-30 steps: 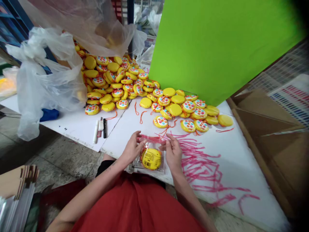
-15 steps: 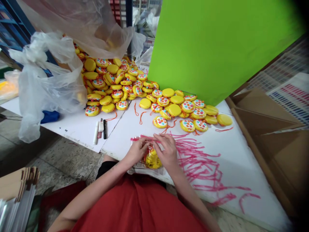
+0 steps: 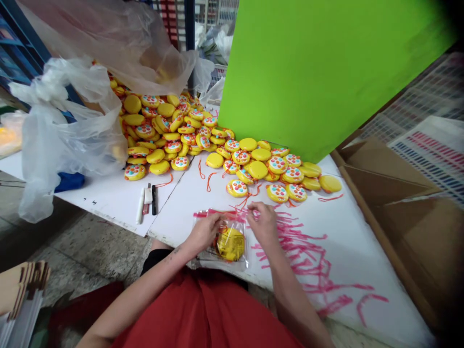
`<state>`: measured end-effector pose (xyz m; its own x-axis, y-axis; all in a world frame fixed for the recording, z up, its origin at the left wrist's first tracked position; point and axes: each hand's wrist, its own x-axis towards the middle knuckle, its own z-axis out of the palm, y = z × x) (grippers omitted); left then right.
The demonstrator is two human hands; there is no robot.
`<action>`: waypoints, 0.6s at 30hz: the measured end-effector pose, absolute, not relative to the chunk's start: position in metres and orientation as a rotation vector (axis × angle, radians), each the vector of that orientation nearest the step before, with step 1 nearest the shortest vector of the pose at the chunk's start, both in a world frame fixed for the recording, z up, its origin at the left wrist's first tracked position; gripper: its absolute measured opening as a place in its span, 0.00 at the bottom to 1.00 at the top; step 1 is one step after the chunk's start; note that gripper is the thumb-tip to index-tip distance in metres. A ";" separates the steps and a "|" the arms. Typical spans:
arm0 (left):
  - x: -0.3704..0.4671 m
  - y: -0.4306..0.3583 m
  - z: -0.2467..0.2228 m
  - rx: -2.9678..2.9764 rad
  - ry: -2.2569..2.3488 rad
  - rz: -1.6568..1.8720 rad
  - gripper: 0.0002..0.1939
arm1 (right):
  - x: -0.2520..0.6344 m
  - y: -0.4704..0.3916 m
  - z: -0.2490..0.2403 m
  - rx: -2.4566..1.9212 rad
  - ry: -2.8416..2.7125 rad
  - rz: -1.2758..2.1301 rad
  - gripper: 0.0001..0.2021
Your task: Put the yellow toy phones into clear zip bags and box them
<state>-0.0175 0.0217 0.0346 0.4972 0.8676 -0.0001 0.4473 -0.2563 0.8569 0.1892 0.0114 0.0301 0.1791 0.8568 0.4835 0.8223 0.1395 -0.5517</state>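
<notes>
One clear bag (image 3: pixel 239 226), with a yellow toy (image 3: pixel 232 244) inside, lies at the near edge of the desk (image 3: pixel 181 212). The left hand (image 3: pixel 206 233) pinches the bag near its pink top. The right hand (image 3: pixel 264 224) is just beside it, fingers bent close together; whether they hold anything I cannot tell. Pink strips (image 3: pixel 335 305) lie scattered to the right, and more yellow toys (image 3: pixel 257 169) are heaped beyond the hands.

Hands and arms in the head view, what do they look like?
Both the left hand and right hand are ungloved. No sleeves cover the forearms; the left one bears small dark markings near the wrist. The person wears a red top.
</notes>
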 end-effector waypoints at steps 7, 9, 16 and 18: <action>-0.035 0.031 0.000 1.467 1.084 0.662 0.13 | 0.332 0.017 -0.016 -2.079 -1.121 0.373 0.16; -0.037 0.033 -0.005 1.424 1.058 0.704 0.13 | 0.355 0.013 -0.022 -2.156 -1.055 0.390 0.20; -0.038 0.039 -0.010 1.316 0.995 0.713 0.18 | 0.363 -0.008 -0.021 -2.656 -1.101 0.007 0.21; -0.039 0.041 -0.009 1.368 1.006 0.697 0.18 | 0.359 -0.012 -0.019 -2.585 -1.082 -0.238 0.21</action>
<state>-0.0391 0.0406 -0.0090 0.4390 0.8818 -0.1723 0.1492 0.1176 0.9818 0.3592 -0.0119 -0.0195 0.6982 0.6608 0.2756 0.7154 -0.6584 -0.2338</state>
